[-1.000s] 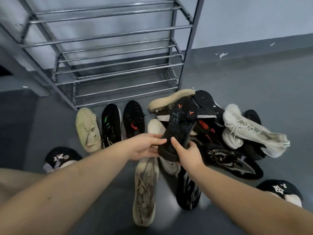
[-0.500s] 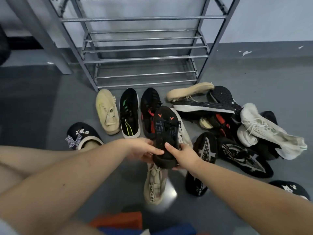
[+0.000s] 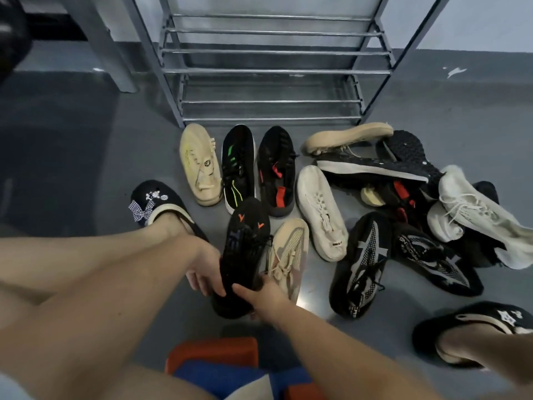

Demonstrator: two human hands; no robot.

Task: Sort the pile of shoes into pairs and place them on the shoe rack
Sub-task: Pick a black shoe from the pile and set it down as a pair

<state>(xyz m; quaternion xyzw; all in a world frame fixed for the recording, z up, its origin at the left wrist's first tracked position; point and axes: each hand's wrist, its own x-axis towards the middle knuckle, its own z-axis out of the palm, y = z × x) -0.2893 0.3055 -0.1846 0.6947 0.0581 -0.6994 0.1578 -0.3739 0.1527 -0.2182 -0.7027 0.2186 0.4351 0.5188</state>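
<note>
left hand (image 3: 203, 271): fingers curled on the left edge of the black sneaker (image 3: 245, 255), gripping it near the heel
right hand (image 3: 266, 295): thumb on top, fingers wrapped under the same heel
black sneaker: toe pointing at the shoe rack (image 3: 271, 72), beside a beige sneaker (image 3: 288, 255)
row by rack: cream shoe (image 3: 200, 166), green-striped shoe (image 3: 238, 168), red-striped shoe (image 3: 277, 168)
pile (image 3: 403, 192): heaped at right on the floor (image 3: 72, 157)

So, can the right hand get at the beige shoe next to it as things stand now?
Probably not at once: the right hand and left hand both grip the black shoe. The beige shoe lies uncovered just beside it on the floor, so once the hand is free the way looks open.
</note>
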